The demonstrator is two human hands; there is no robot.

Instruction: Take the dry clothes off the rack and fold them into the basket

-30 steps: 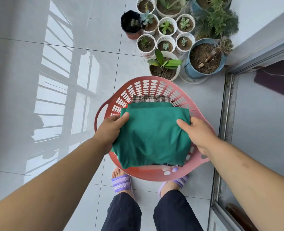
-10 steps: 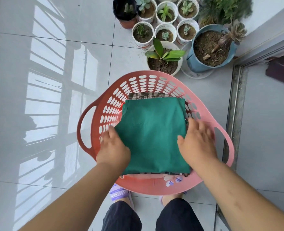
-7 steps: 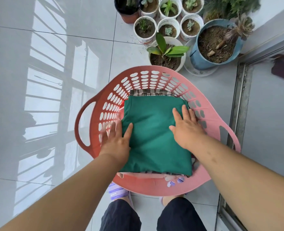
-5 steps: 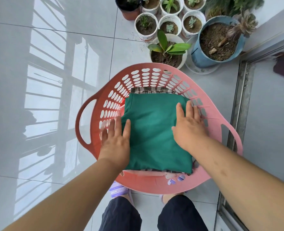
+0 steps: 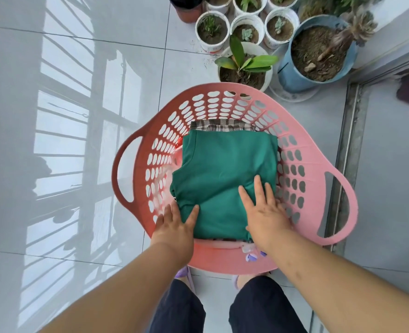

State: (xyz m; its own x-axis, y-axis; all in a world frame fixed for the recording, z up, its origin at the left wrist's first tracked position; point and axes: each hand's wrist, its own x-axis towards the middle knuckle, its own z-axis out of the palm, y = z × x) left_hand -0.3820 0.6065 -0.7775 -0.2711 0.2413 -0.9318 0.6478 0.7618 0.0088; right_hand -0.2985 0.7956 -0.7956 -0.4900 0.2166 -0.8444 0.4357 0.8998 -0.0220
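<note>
Your folded green cloth garment (image 5: 225, 169) lies in the round pink perforated plastic laundry basket (image 5: 306, 150). It sits on top of a folded grey plaid garment (image 5: 220, 127), whose edge peeks out at the green one's 12 o'clock side.

Your right hand (image 5: 266, 215) lies flat on the green garment's 5 o'clock corner, fingers (image 5: 258, 186) straight and spread, pressing down and gripping nothing. Your left hand (image 5: 174, 227) is at the 7 o'clock corner. It straddles the cloth's edge, with the thumb on the fabric and the straight, spread fingers (image 5: 166, 212) alongside it by the basket wall.

The basket stands on the glossy grey tiled floor (image 5: 78, 164). At its 12 o'clock is a white pot with a broad-leaved plant (image 5: 244, 66), and at 1 o'clock a blue pot of soil (image 5: 316, 51). A metal door track (image 5: 350, 140) runs past at 3 o'clock.
</note>
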